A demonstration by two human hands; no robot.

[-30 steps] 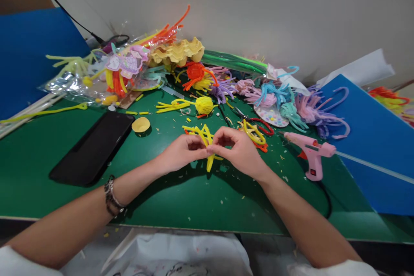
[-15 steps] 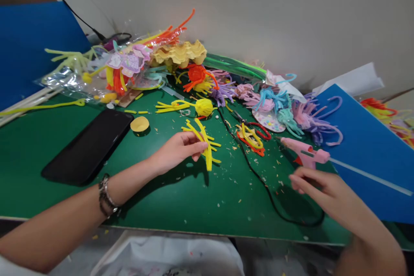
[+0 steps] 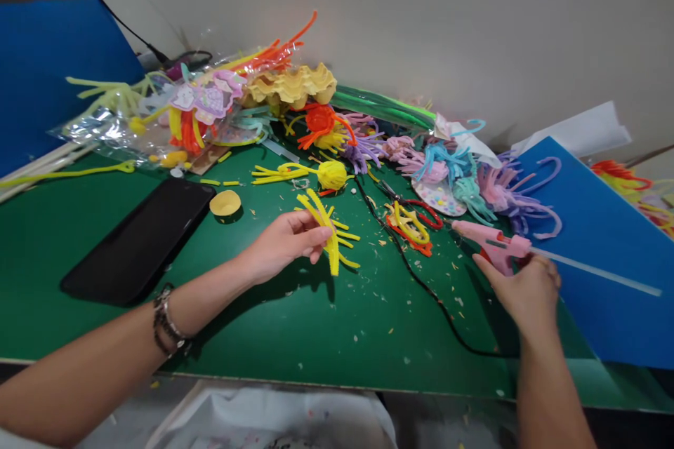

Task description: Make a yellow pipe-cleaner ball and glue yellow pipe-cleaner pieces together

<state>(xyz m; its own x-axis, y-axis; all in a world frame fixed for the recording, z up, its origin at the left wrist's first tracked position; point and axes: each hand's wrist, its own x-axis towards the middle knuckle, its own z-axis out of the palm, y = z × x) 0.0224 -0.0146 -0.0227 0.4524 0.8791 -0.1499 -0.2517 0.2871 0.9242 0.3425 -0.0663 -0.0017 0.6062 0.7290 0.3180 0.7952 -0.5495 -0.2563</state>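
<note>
Several yellow pipe cleaner pieces [image 3: 333,252], crossed over one another, are pinched between the thumb and fingers of my left hand [image 3: 289,242], just above the green table. At the right, my right hand [image 3: 529,291] wraps round the handle of a pink hot glue gun [image 3: 492,237]. A clear glue stick [image 3: 600,273] juts from its rear, and the nozzle points left. Beyond my left hand lies a yellow pipe cleaner ball [image 3: 332,175] with a fringed stem. Red-handled scissors [image 3: 429,214] rest near the nozzle, beside yellow and orange pipe cleaner loops [image 3: 411,228].
A black phone [image 3: 140,242] and a small yellow cup [image 3: 225,204] lie left. The glue gun's black cord [image 3: 429,291] curves across the table [image 3: 337,337]. Along the wall are an egg carton piece [image 3: 295,84] and pipe cleaner bundles [image 3: 363,140]. A blue board [image 3: 605,238] stands right.
My right hand has moved up to the pink glue gun and closed round its handle. My left hand keeps the yellow pieces, shifted slightly left.
</note>
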